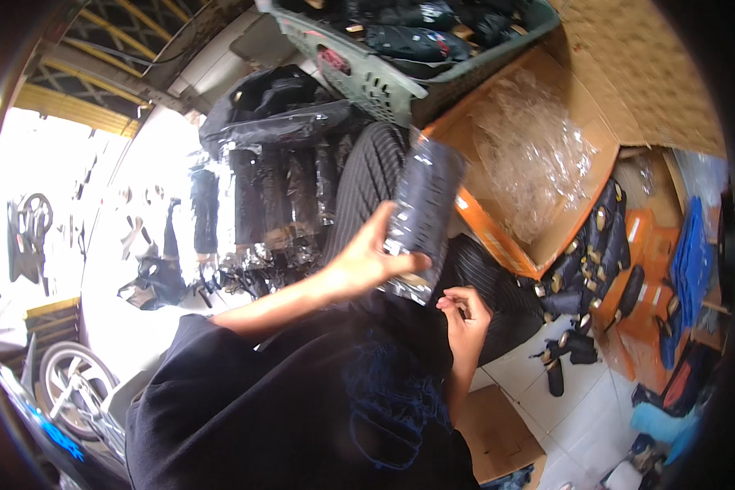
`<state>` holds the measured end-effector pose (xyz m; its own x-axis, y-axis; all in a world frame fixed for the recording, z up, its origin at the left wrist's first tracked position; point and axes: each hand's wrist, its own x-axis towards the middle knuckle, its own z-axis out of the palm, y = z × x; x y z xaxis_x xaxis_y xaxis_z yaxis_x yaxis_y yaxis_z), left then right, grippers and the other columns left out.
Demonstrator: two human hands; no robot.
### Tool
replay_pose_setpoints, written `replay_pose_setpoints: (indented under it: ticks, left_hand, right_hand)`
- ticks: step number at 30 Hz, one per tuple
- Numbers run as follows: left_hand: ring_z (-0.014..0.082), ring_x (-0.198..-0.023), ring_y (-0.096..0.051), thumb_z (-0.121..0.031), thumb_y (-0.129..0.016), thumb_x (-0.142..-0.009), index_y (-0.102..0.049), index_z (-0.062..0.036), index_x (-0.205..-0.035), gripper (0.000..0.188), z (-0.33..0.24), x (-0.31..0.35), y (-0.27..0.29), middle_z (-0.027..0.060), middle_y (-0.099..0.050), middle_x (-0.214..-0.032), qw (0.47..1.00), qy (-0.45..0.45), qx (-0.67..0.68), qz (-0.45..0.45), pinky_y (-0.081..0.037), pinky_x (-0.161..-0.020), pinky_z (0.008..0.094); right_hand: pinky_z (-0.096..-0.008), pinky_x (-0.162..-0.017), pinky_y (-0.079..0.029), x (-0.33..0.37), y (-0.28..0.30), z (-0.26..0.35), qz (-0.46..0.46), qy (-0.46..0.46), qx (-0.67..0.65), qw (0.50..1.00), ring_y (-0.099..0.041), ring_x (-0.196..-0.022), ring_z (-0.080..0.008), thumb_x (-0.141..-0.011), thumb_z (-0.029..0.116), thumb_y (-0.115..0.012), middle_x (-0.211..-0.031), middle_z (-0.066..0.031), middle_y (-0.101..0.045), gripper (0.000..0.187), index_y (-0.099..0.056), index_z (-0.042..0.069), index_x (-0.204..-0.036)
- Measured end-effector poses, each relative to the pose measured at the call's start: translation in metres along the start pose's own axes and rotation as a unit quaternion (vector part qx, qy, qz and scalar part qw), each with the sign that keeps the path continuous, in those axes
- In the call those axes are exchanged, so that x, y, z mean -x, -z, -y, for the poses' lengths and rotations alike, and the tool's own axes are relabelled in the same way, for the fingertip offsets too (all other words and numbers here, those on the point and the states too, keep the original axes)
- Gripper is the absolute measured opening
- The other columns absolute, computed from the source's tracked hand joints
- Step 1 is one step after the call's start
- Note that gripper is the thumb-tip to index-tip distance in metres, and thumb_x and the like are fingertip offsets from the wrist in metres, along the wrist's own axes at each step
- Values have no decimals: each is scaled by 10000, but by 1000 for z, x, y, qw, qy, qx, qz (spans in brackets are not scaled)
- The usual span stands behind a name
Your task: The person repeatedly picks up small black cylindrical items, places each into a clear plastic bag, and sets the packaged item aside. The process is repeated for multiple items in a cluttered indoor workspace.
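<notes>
Holding a black pack (429, 200) in a clear bag, the left hand (374, 257) has its grip wrapped part way round, thumb on top near the lower end. Its other fingers are partly hidden. The pack is just left of the open box (498, 242) with orange sides. The right hand (467, 317) is on the near side of the box, close to the pack's lower end but apart from it. Its grip is curled, thumb and fingertips close together; I cannot tell if it pinches something tiny.

The pack looks light and a bit squashy, maybe stiffer in the middle. The bag looks thin and shiny, so it may slip or tear. A good place to hold is round the middle, with a gentle squeeze, not by the loose bag end.

Crumpled clear plastic (535, 155) lies inside the box. A green basket (359, 82) stands beyond the box, to the left. More black packs (282, 192) lie well left of the box, and small black rolls (584, 273) lie just right of it.
</notes>
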<state>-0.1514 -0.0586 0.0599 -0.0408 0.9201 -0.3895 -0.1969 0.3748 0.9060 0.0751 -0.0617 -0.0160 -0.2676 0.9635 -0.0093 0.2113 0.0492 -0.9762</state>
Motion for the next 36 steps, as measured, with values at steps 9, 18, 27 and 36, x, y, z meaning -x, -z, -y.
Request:
replay_pose_setpoints:
  ticks: [9,18,27,36]
  left_hand:
    - [315,-981,-655,-151,-680,-766,-128,36,-1492,931,-42,81,194,287,-426,-1359,915,16,-122,-383,-544,-808,392]
    - [386,-1372,-249,-454,-705,-713,-327,8,-1429,933,43,123,263,208,-195,-1516,756,31,-564,-330,-233,-1125,527]
    - [310,-1187,-481,-434,-675,-850,-393,44,-1382,769,55,86,334,224,-475,-1332,772,-97,-376,-504,-388,-1007,410]
    - [311,-1200,-479,-409,-634,-879,-435,36,-1337,669,49,39,296,218,-482,-1329,602,-198,-609,-478,-376,-1021,419]
  right_hand:
    - [-235,-608,-480,-20,-1,-7,44,-41,52,997,-627,-652,-123,-879,38,-643,-763,-76,-635,75,-629,-26,-915]
    - [-248,-614,-490,-24,-10,-14,74,-55,57,994,-644,-663,-136,-886,56,-640,-764,-82,-650,92,-631,-24,-930]
    - [-252,-741,-530,-23,6,-16,57,-88,30,994,-659,-822,-124,-932,81,-605,-884,-71,-677,121,-629,-25,-986]
    - [-259,-592,-484,-4,88,-45,-165,-62,62,982,-612,-626,-112,-889,161,-668,-721,-85,-656,178,-635,-13,-899]
